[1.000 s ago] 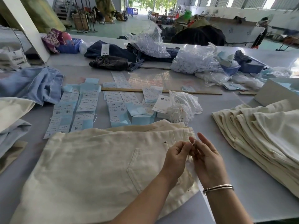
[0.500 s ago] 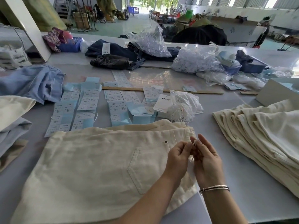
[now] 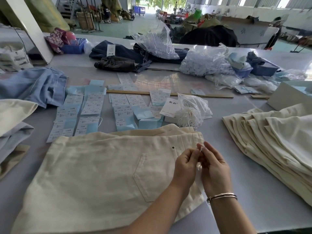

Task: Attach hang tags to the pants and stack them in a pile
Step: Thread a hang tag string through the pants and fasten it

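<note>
Hands at the waistband

Hands met over the right end of the cream pants (image 3: 101, 169), which lay flat on the near table (image 3: 253, 196). The left hand (image 3: 185, 166) and the right hand (image 3: 213, 171) pinched together a small white string (image 3: 201, 150). A pile (image 3: 273, 142) of cream pants lay at right; tags (image 3: 91, 108) lay farther.

two bare forearms reach in from the lower edge, with no sleeves showing on either. the left hand (image 3: 184, 168) wears nothing: no ring, no watch, no glove. the right hand (image 3: 215, 173) is likewise ungloved and ringless as far as can be seen. round the right wrist sits a thin silver metal bangle (image 3: 222, 197), seemingly two slim bands lying close together, smooth and shiny, catching the light along its upper edge. fingernails are too small to make out clearly.
</note>
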`<action>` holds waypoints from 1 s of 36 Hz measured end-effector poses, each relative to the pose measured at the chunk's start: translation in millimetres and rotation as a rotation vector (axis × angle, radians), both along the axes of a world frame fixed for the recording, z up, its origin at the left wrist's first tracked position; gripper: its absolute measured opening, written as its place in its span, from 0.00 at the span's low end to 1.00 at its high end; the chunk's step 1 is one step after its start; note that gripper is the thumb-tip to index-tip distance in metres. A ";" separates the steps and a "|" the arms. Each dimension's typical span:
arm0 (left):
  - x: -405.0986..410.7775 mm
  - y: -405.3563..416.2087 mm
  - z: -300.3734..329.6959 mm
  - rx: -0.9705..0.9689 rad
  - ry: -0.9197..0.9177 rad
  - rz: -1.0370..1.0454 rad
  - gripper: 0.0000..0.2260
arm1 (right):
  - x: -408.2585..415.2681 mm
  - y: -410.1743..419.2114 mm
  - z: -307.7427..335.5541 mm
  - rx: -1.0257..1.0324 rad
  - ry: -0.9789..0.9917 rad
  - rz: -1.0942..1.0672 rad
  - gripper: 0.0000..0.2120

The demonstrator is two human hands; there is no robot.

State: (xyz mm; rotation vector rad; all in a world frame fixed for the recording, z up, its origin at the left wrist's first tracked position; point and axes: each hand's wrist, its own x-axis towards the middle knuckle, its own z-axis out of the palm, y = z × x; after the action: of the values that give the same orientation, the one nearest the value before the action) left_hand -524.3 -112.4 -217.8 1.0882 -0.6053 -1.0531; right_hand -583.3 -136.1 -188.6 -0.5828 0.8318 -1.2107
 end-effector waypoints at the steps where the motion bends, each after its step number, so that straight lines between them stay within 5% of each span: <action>1: -0.5 -0.2 -0.5 0.001 -0.004 0.002 0.09 | 0.0 -0.1 -0.5 -0.001 0.007 0.001 0.08; 18: 2.3 -3.3 -4.7 0.032 0.083 0.014 0.10 | -4.1 -6.4 -10.8 -0.055 0.137 0.083 0.06; 21: 3.8 -4.0 -6.2 0.053 -0.045 0.024 0.10 | -8.7 -12.2 -15.1 -0.166 0.337 0.091 0.08; 26: 2.8 -11.1 -8.4 0.225 -0.166 -0.011 0.11 | -15.2 -18.9 -27.8 -0.544 1.003 0.051 0.09; 31: 42.0 -3.6 2.7 0.247 -0.555 -0.107 0.16 | -29.4 -33.8 -37.1 -0.610 1.116 -0.063 0.10; 36: 167.2 50.1 -5.7 0.523 -1.218 0.218 0.21 | -51.4 -60.4 -33.4 -0.417 0.897 -0.168 0.13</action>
State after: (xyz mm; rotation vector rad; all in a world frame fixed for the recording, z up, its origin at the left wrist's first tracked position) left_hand -357.1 -62.4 -223.5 2.2117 -1.1478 -0.2370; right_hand -634.7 -196.5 -222.0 -1.4803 1.3988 -1.2786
